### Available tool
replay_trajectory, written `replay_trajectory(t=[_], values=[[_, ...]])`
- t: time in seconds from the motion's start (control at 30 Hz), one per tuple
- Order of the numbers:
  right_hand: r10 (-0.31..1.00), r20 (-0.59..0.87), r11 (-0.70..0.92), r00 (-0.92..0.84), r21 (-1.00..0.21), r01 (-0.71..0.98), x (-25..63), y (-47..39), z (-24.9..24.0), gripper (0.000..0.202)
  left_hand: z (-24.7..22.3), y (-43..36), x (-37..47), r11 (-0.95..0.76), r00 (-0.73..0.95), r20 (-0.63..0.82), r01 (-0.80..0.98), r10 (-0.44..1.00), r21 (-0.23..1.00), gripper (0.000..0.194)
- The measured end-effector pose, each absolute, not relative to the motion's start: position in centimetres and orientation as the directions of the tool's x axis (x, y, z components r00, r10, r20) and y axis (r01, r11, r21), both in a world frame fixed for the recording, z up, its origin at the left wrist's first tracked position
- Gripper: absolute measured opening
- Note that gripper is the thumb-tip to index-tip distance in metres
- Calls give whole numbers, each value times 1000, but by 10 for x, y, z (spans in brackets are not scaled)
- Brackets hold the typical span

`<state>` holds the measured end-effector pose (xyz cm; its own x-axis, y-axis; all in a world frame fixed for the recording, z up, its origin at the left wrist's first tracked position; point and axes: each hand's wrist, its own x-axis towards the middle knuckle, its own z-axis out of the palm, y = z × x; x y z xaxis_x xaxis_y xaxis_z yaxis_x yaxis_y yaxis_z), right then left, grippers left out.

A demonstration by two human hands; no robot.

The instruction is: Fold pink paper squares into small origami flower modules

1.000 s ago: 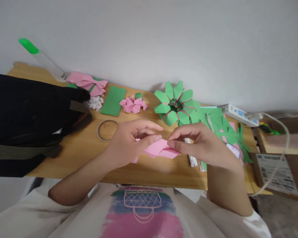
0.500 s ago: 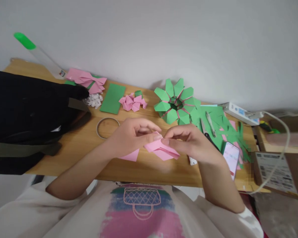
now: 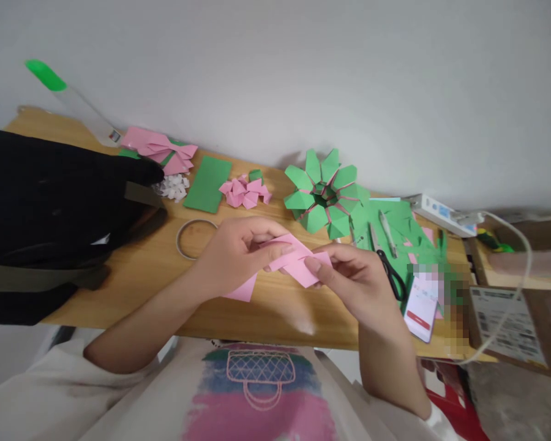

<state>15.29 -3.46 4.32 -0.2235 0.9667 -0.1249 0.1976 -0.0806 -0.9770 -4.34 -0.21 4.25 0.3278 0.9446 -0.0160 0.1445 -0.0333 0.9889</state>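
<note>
Both my hands hold a folded piece of pink paper above the front of the wooden table. My left hand pinches its left end, thumb on top. My right hand grips the right end between thumb and fingers. Under my left hand a flat pink sheet lies partly hidden. Beyond my hands stands a ring of green folded-paper petals with pink edges. Small pink folded pieces lie in a heap next to a green paper rectangle.
A tape roll, black bag, white scraps and pink folded papers are on the left. At the right lie scissors, a craft knife, green offcuts, a phone and a power strip.
The pink paper has been turned and now shows a flatter, more angular shape. My right hand has rotated and shifted its hold to the paper's right end. My left hand stays nearly in place.
</note>
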Motion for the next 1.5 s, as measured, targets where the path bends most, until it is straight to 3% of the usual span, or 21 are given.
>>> replay_trajectory(t=[0.27,0.5,0.73,0.83,1.0,1.2,1.33,1.5], values=[[981,-121,-103,-151,-988,118,148,-35,38,13,40,-3,-42,82,326,-90,39,941,996,9],[990,-129,-119,-62,-982,146,148,-32,28,30,34,-3,-42,136,298,-147,58,943,989,6],[940,-330,-324,-91,-943,69,147,-41,-4,32,2,-14,-47,275,240,-278,46,930,960,21],[936,-330,-323,-123,-944,74,149,-47,-19,36,-12,-20,-53,302,207,-316,98,926,948,18],[966,-257,-254,-34,-964,76,148,-53,-28,27,-18,-28,-59,291,154,-306,113,939,950,13],[990,90,119,-111,-951,287,145,-57,-17,9,-10,-36,-55,250,117,-265,128,957,960,21],[970,137,206,-199,-897,391,149,-60,-9,8,-4,-41,-55,235,132,-262,191,956,953,23],[945,152,273,-291,-855,441,156,-64,2,12,-3,-49,-59,57,131,-114,377,985,924,20]])
